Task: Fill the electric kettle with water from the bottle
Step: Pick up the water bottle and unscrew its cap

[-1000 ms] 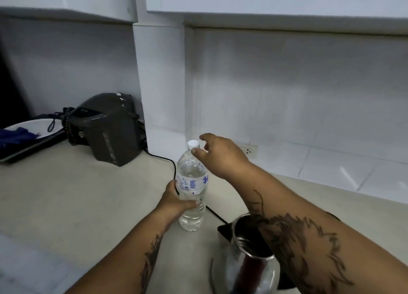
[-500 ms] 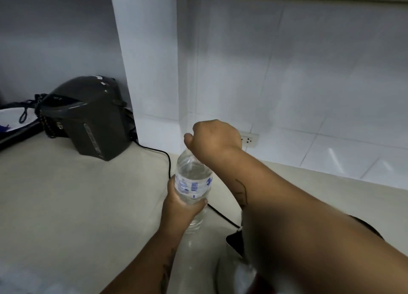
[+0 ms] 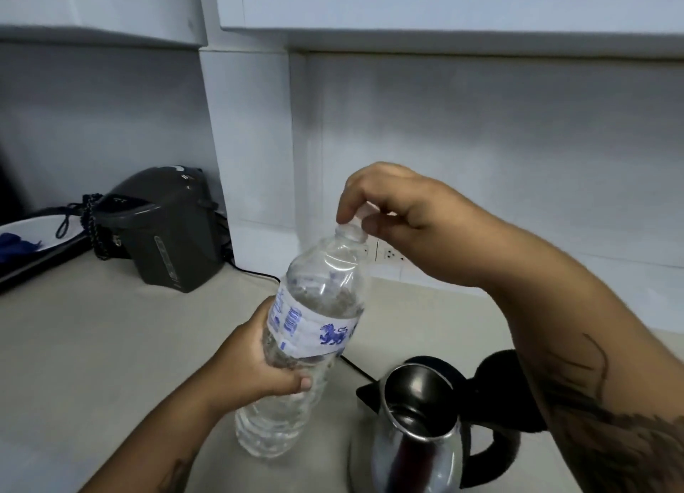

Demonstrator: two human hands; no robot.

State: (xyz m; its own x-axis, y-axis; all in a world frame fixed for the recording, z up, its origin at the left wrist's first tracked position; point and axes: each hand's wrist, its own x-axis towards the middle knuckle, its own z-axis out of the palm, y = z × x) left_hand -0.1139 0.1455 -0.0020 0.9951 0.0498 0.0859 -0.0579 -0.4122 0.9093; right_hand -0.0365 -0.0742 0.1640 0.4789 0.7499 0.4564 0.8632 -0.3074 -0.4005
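Note:
A clear plastic water bottle (image 3: 318,307) with a white and blue label is lifted off the counter and tilted to the right. My left hand (image 3: 259,366) grips its lower body. My right hand (image 3: 399,218) pinches the white cap (image 3: 364,211) just above the bottle's neck. Water fills the lower part of the bottle. The steel electric kettle (image 3: 418,437) stands at the lower right with its lid up and its mouth showing. Its black handle sits behind my right forearm.
A dark grey hot-water dispenser (image 3: 163,229) stands at the back left beside a white pillar. A black cord (image 3: 355,366) runs across the beige counter (image 3: 92,344) toward the kettle base. A wall socket (image 3: 392,253) sits behind my right hand. White cabinets hang overhead.
The bottle has risen from the counter and tilted right. My right hand closed on the cap, and the cap now sits slightly above the neck. The kettle has come back into view.

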